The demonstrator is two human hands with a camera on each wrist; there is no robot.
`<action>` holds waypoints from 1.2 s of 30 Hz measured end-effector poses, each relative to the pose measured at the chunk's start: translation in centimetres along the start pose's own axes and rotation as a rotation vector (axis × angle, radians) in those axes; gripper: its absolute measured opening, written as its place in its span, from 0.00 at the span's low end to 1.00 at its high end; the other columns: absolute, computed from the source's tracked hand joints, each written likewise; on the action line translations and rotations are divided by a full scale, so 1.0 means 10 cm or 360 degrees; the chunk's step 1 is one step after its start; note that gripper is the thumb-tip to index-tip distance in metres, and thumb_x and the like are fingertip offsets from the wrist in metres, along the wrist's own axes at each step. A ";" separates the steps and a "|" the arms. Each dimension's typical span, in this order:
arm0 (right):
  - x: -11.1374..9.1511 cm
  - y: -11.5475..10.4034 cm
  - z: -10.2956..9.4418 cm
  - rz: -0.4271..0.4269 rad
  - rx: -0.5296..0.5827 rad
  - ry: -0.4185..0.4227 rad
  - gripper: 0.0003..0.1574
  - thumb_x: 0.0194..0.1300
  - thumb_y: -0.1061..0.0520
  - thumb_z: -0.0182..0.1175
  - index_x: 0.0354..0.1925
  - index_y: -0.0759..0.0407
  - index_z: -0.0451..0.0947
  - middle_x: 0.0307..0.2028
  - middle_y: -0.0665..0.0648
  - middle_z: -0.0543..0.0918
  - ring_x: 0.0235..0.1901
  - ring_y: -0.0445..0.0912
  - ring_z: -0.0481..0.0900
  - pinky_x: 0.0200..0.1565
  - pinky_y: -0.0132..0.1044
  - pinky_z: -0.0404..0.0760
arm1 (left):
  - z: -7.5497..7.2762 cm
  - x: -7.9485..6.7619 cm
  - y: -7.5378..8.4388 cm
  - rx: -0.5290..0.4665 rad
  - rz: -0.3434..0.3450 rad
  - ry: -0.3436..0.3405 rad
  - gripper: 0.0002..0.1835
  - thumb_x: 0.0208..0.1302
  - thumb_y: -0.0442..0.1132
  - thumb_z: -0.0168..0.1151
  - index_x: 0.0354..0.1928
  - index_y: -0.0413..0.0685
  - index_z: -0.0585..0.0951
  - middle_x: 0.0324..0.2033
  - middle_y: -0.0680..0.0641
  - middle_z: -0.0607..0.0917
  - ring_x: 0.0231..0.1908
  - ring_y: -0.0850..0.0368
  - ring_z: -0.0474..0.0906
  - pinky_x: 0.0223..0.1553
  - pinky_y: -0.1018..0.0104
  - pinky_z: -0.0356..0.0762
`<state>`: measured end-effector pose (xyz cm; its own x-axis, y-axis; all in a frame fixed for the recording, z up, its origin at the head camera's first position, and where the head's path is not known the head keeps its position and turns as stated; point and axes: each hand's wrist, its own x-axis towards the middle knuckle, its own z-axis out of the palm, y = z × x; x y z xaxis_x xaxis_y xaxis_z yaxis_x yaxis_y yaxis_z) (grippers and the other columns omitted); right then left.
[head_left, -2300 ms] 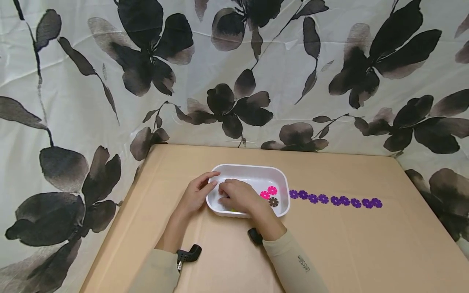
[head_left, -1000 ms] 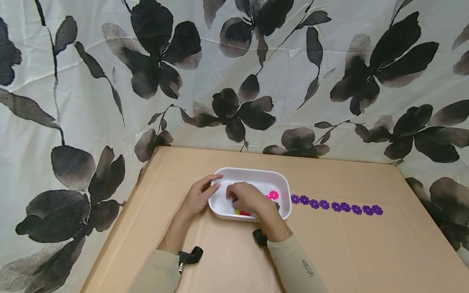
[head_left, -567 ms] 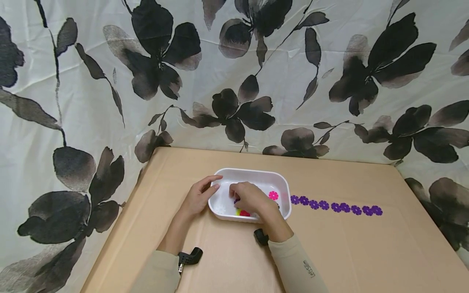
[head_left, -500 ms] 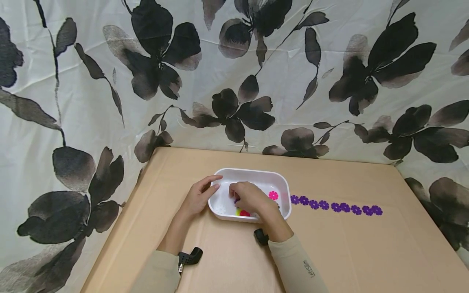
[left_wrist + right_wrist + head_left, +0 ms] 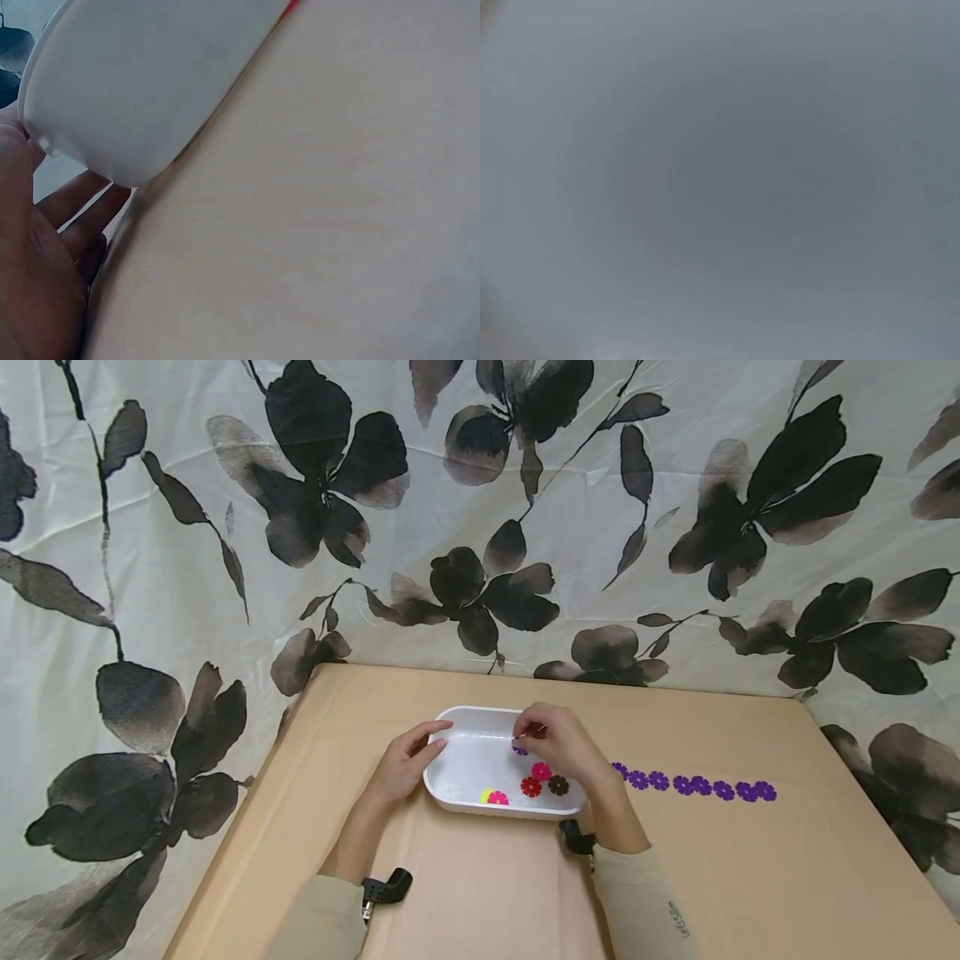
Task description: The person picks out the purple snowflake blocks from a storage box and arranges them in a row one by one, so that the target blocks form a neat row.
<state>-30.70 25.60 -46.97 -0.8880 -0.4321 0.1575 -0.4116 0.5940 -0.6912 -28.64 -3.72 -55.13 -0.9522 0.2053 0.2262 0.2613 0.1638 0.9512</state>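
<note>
A shallow white tray [image 5: 465,775] lies on the tan table, its left end held by my left hand [image 5: 401,764] with thumb and fingers at the rim. The left wrist view shows the fingers [image 5: 94,214] against the tray's outer wall. Over the tray's right part, my right hand [image 5: 566,747] pinches a small purple flower-shaped piece [image 5: 520,748], partly covered by the fingertips. Inside the tray lie flower pieces: pink [image 5: 541,772], red [image 5: 531,787], brown [image 5: 558,785], and a pink-red one [image 5: 497,797] beside a yellow one [image 5: 486,796]. The right wrist view is only a grey blur.
Right of the tray, a row of several purple flower pieces [image 5: 701,786] runs across the table [image 5: 750,877]; the right hand covers its left end. A white curtain [image 5: 420,685] with dark flowers hangs behind and beside the table.
My right hand has lifted from the tray's middle and moved right with a purple flower piece pinched in it, uncovering red and brown pieces. The left hand stays at the tray's end.
</note>
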 end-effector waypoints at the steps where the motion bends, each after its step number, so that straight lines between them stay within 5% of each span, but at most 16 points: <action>1: -0.05 0.07 -0.10 -0.0001 0.0021 0.0090 0.06 0.65 0.65 0.71 0.37 0.54 0.87 0.37 0.52 0.87 0.38 0.47 0.82 0.44 0.34 0.87 | -0.01 0.00 0.00 -0.0001 -0.0006 0.0004 0.18 0.77 0.39 0.59 0.64 0.46 0.81 0.67 0.45 0.81 0.75 0.49 0.67 0.77 0.66 0.60; 10: -0.90 0.97 -0.97 0.0189 -0.0138 0.0708 0.04 0.68 0.64 0.69 0.41 0.62 0.89 0.42 0.60 0.88 0.40 0.30 0.81 0.44 0.12 0.79 | -0.03 0.00 -0.01 0.0014 -0.0023 0.0035 0.17 0.77 0.39 0.60 0.64 0.47 0.82 0.67 0.45 0.81 0.76 0.49 0.66 0.73 0.79 0.60; 14: -1.38 1.29 -1.29 0.0534 -0.0224 0.0837 0.10 0.73 0.57 0.66 0.47 0.62 0.88 0.45 0.59 0.87 0.38 0.27 0.76 0.36 0.14 0.79 | -0.03 0.01 -0.03 0.0014 -0.0014 0.0024 0.18 0.77 0.39 0.61 0.64 0.46 0.82 0.67 0.44 0.81 0.75 0.49 0.66 0.71 0.83 0.59; 19: -1.76 1.64 -1.55 0.0975 -0.0223 0.0911 0.21 0.76 0.48 0.61 0.56 0.61 0.85 0.41 0.40 0.81 0.37 0.31 0.72 0.31 0.18 0.78 | -0.05 0.02 -0.04 0.0020 0.0003 0.0034 0.18 0.76 0.38 0.61 0.64 0.46 0.82 0.66 0.44 0.82 0.74 0.47 0.68 0.69 0.83 0.62; 26: -1.98 1.94 -1.72 0.1286 -0.0110 0.1019 0.25 0.77 0.48 0.60 0.61 0.64 0.82 0.30 0.25 0.72 0.35 0.30 0.71 0.31 0.16 0.75 | -0.04 0.05 -0.07 0.0023 -0.0002 0.0046 0.17 0.76 0.39 0.61 0.64 0.48 0.82 0.66 0.45 0.82 0.74 0.49 0.68 0.71 0.82 0.61; 36: -2.02 2.14 -1.66 0.1494 -0.0051 0.1168 0.25 0.79 0.49 0.55 0.63 0.63 0.80 0.35 0.38 0.79 0.43 0.43 0.72 0.40 0.28 0.68 | -0.01 0.08 -0.07 0.0023 -0.0014 0.0034 0.17 0.76 0.39 0.61 0.64 0.48 0.82 0.66 0.44 0.82 0.72 0.48 0.70 0.68 0.83 0.63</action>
<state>-24.96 58.31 -53.28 -0.7458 0.6656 -0.0276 0.4661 0.4917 -0.7355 -29.58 -3.73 -55.58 -0.9576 0.1829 0.2227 0.2552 0.1794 0.9501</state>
